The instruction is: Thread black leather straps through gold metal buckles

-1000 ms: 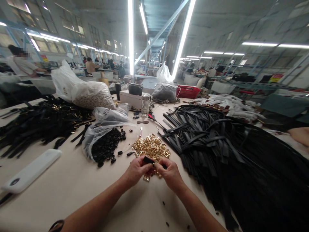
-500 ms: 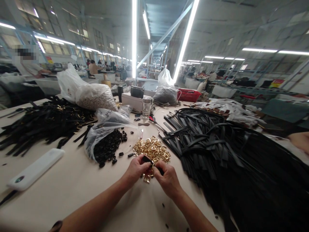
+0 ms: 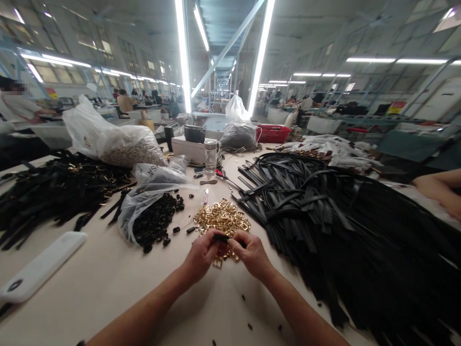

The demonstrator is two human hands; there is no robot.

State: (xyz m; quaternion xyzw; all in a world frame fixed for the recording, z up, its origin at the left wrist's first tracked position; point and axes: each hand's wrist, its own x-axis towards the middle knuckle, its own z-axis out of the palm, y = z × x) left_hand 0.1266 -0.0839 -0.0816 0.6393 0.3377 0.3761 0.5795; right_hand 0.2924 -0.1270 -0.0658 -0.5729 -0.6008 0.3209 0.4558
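My left hand [image 3: 200, 253] is closed, its thumb and fingers pinching a short stretch of black strap [image 3: 221, 237]. Gripping the same strap from the other side is my right hand [image 3: 253, 253], also closed, with the strap's dark end showing by its fingers. Whether a buckle sits on the strap now is hidden by the fingertips. Both hands hover at the near edge of a heap of gold buckles [image 3: 224, 215]. To the left, small black loops [image 3: 156, 222] spill from a clear plastic bag [image 3: 144, 180].
Long black straps [image 3: 298, 197] cover the table's right side. Black straps with gold buckles [image 3: 68, 185] lie at left, near a white handheld device [image 3: 43, 266]. Behind stand a glass jar [image 3: 211, 156], a filled plastic bag [image 3: 133, 146] and a red basket [image 3: 272, 133]. Another person's arm [image 3: 441, 190] is at right.
My hands have drawn slightly closer together on the strap, and the gold piece seen between the fingertips is now hardly visible. The whole view has shifted, so the surroundings sit further left.
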